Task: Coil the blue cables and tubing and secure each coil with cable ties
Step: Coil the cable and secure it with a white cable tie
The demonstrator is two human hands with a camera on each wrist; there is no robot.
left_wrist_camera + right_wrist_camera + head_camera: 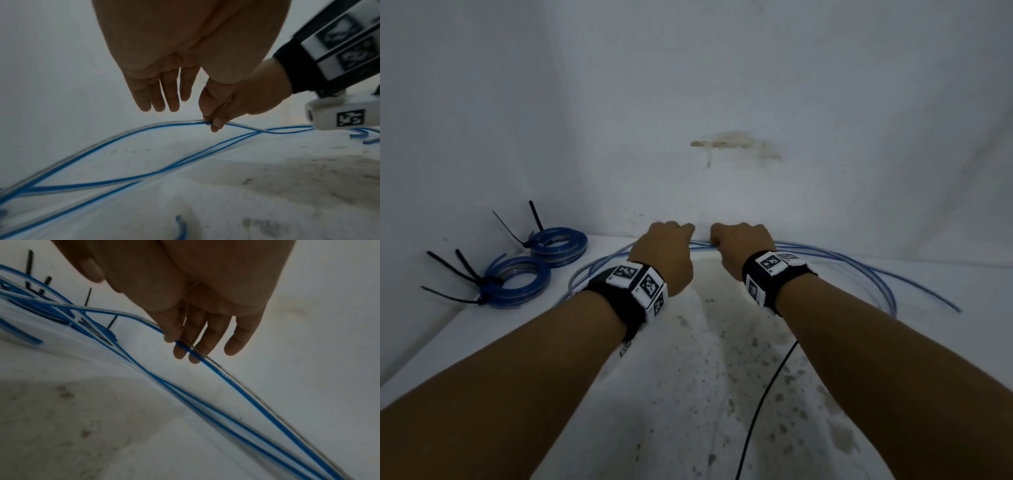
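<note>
Two tied blue cable coils (536,270) lie on the white tabletop (688,377) while the right hand (743,250) pinches one loose blue-striped clear tube (123,134), left hand (664,253) fingers straight.

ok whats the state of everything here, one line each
near coil: wound, tied with black cable ties, lying flat
far coil: wound, tied with black cable ties, lying flat
loose tubing: uncoiled, sprawled in wide loops, no tie on it
right hand: pinches one strand of the loose tubing
left hand: fingers straight, holding nothing in the left wrist view
black cord: loose on the surface
</note>
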